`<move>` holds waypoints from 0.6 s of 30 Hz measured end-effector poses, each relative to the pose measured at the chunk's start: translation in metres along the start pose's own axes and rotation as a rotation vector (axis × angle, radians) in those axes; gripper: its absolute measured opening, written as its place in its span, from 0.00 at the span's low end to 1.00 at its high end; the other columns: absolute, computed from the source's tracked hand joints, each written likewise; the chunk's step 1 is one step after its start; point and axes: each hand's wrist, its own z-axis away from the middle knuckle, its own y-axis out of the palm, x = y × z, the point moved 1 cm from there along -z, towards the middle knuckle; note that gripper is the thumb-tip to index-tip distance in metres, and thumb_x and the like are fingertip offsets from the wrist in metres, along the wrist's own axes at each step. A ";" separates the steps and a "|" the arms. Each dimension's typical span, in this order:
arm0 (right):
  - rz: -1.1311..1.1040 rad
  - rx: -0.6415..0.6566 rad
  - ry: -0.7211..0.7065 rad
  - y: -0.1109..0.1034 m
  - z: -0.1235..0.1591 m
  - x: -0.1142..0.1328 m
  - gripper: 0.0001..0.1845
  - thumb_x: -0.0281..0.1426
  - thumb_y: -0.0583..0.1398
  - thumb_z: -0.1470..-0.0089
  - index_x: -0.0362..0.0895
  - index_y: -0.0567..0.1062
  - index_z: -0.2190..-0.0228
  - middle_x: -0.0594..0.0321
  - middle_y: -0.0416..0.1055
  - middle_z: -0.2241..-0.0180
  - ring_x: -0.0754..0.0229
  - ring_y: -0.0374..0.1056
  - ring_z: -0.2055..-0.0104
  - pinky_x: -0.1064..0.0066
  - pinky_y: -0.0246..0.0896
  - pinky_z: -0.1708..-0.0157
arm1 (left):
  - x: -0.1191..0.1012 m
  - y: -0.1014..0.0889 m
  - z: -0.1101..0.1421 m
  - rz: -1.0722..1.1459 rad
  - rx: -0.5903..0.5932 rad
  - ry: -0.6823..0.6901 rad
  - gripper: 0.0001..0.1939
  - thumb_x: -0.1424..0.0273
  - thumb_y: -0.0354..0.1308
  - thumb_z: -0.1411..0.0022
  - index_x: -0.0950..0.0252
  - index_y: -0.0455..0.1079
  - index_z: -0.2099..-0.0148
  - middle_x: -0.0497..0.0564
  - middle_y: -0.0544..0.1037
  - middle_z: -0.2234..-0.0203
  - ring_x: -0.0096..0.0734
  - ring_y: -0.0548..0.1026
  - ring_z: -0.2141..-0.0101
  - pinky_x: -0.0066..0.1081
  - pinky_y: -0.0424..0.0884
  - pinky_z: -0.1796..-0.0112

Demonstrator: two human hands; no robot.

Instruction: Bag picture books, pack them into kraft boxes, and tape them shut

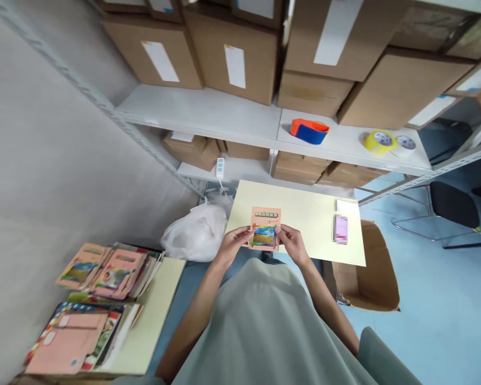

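Observation:
I hold a small orange booklet (265, 227) with a colourful picture on its cover, upright over the near edge of a pale yellow table (304, 214). My left hand (234, 243) pinches its lower left edge, fingers closed on it. My right hand (291, 243) grips its lower right edge the same way. Both forearms reach forward from my grey-green shirt.
A phone (340, 229) lies on the table's right side. Stacks of similar booklets (104, 267) cover a low table at my left. A white plastic bag (198, 230) sits on the floor, an open cardboard box (369, 272) at the right. Shelves hold cartons and tape rolls (379, 140).

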 end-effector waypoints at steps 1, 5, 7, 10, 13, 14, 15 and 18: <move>0.000 -0.011 -0.001 -0.012 -0.005 0.002 0.35 0.66 0.68 0.43 0.46 0.86 0.58 0.62 0.82 0.68 0.55 0.77 0.69 0.63 0.81 0.66 | -0.003 0.012 -0.009 0.007 0.026 -0.008 0.33 0.48 0.83 0.53 0.66 0.87 0.52 0.59 0.89 0.56 0.44 0.86 0.56 0.36 0.81 0.53; 0.064 -0.045 -0.011 -0.050 -0.025 0.004 0.38 0.67 0.65 0.39 0.45 0.86 0.53 0.60 0.83 0.68 0.54 0.78 0.68 0.62 0.82 0.66 | -0.011 0.047 -0.034 0.010 -0.020 -0.022 0.32 0.49 0.84 0.56 0.66 0.88 0.56 0.59 0.89 0.57 0.45 0.87 0.57 0.38 0.83 0.54; 0.159 -0.128 -0.042 -0.061 -0.033 0.005 0.39 0.66 0.63 0.37 0.45 0.85 0.47 0.56 0.86 0.62 0.50 0.82 0.63 0.58 0.84 0.60 | -0.014 0.057 -0.045 -0.004 -0.101 -0.009 0.35 0.48 0.85 0.58 0.67 0.88 0.54 0.59 0.90 0.57 0.46 0.87 0.59 0.41 0.85 0.55; 0.345 -0.303 -0.102 -0.066 -0.042 0.009 0.37 0.62 0.62 0.35 0.46 0.83 0.42 0.47 0.85 0.46 0.42 0.84 0.48 0.51 0.84 0.49 | -0.019 0.070 -0.059 -0.075 -0.200 0.084 0.37 0.47 0.84 0.54 0.67 0.88 0.48 0.60 0.90 0.54 0.49 0.88 0.59 0.45 0.88 0.56; 0.377 -0.273 -0.115 -0.057 -0.049 0.014 0.33 0.59 0.62 0.33 0.48 0.85 0.43 0.48 0.83 0.42 0.40 0.83 0.43 0.50 0.84 0.49 | -0.022 0.089 -0.067 -0.185 -0.226 0.231 0.34 0.47 0.81 0.47 0.66 0.88 0.46 0.62 0.87 0.45 0.53 0.89 0.56 0.48 0.89 0.56; 0.355 -0.236 -0.115 -0.053 -0.052 0.016 0.32 0.58 0.62 0.34 0.49 0.85 0.44 0.50 0.84 0.43 0.40 0.83 0.44 0.52 0.84 0.51 | -0.022 0.097 -0.068 -0.216 -0.215 0.277 0.32 0.48 0.79 0.45 0.65 0.88 0.47 0.62 0.86 0.43 0.54 0.89 0.54 0.49 0.89 0.54; 0.337 -0.206 -0.113 -0.049 -0.055 0.018 0.31 0.58 0.63 0.34 0.50 0.85 0.45 0.52 0.85 0.45 0.41 0.84 0.47 0.54 0.84 0.53 | -0.021 0.105 -0.068 -0.246 -0.197 0.316 0.29 0.49 0.78 0.43 0.64 0.88 0.47 0.61 0.85 0.42 0.55 0.88 0.51 0.50 0.89 0.51; 0.329 -0.179 -0.100 -0.047 -0.062 0.023 0.28 0.58 0.64 0.34 0.48 0.85 0.53 0.57 0.86 0.59 0.48 0.83 0.59 0.62 0.80 0.60 | -0.017 0.125 -0.064 -0.342 -0.132 0.370 0.24 0.53 0.75 0.38 0.60 0.88 0.45 0.57 0.84 0.38 0.55 0.86 0.45 0.48 0.89 0.50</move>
